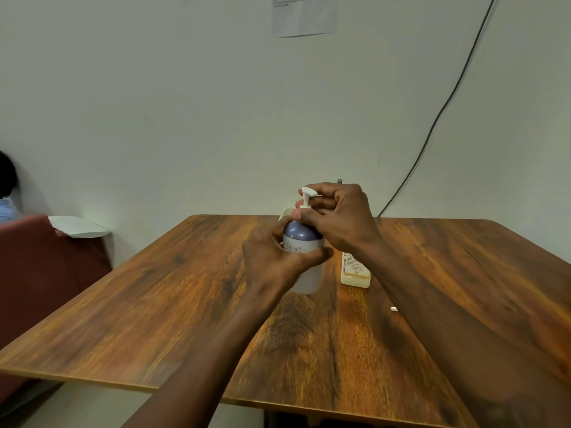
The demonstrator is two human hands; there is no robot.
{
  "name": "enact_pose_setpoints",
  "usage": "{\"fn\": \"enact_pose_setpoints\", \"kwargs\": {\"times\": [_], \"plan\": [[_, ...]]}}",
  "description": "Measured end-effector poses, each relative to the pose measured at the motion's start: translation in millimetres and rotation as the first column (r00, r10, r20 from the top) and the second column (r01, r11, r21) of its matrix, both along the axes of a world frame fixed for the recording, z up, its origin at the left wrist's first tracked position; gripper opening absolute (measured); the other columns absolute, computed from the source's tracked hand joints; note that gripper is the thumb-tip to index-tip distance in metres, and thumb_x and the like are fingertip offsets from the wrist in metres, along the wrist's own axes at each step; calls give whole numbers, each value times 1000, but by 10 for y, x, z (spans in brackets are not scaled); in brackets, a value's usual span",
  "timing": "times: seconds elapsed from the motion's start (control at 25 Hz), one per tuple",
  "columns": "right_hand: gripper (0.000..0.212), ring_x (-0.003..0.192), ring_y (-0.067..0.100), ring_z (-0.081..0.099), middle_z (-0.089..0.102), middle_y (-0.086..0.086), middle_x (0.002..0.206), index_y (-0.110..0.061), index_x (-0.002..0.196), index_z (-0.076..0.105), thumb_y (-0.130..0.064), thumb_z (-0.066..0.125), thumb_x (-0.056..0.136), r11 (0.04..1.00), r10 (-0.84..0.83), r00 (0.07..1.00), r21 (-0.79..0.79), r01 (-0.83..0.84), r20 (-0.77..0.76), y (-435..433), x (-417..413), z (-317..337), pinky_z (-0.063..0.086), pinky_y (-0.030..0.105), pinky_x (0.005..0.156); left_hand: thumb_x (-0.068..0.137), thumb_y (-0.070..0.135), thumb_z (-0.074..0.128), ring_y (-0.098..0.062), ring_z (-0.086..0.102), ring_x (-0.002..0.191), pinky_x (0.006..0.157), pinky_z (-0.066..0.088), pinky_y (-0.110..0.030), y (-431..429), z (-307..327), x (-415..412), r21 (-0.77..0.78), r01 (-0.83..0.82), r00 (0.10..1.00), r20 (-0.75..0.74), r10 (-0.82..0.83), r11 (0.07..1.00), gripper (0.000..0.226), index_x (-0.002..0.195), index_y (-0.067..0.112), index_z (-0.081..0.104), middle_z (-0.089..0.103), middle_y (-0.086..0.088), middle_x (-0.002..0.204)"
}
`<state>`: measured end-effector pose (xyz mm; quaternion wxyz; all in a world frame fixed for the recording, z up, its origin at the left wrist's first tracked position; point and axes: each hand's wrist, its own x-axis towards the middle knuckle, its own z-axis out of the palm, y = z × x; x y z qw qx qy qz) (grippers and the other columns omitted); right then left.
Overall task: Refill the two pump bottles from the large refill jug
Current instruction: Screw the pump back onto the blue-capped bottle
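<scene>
A pump bottle (304, 239) with a blue-purple dome top and a pale frosted body stands on the wooden table (154, 298) near its middle. My left hand (275, 261) grips the bottle's body from the left. My right hand (336, 214) curls round the white pump head (306, 194) at the collar. A rectangular container (355, 271) with a printed label and a little yellowish liquid at the bottom stands just right of the bottle, partly hidden by my right forearm. A pale object (285, 213) peeks out behind the bottle, mostly hidden.
A small white scrap (394, 309) lies on the table right of centre. A dark cable (432, 125) runs down the wall behind the table. At the left stands a red seat (40, 267) with a white object (77, 227) on it, and part of a person (7, 186).
</scene>
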<state>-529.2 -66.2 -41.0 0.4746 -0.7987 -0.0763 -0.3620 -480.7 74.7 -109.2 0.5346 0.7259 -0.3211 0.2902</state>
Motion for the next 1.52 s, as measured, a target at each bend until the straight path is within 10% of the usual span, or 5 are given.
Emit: {"fn": "enact_pose_setpoints", "kwargs": {"times": [0.52,0.72,1.52], "plan": [[50,92,2,70,75,2,117,-12,125,71,-21,89,79,979,-56,988,-203,25,-147,-695,1184,472,53,5,75,57,77,79,-10,70,85,80,64,-33,-530,470,1306,184,-38,994,-92,56,982,79,121,33,71,76,8,109],[48,98,12,74,77,4,114,-12,121,74,-17,90,76,975,-99,977,-215,57,-189,-1092,2201,577,60,21,85,60,54,93,-15,69,89,85,63,-36,-1000,579,2298,204,-51,988,-134,80,978,66,116,22,75,78,2,107],[46,92,12,74,78,6,107,-8,114,76,-15,93,72,975,-125,949,-215,62,-290,-1797,4234,-449,57,16,80,57,41,99,-16,66,99,89,52,-25,-1755,-370,4214,321,-55,923,-345,171,945,73,121,21,72,75,1,115]]}}
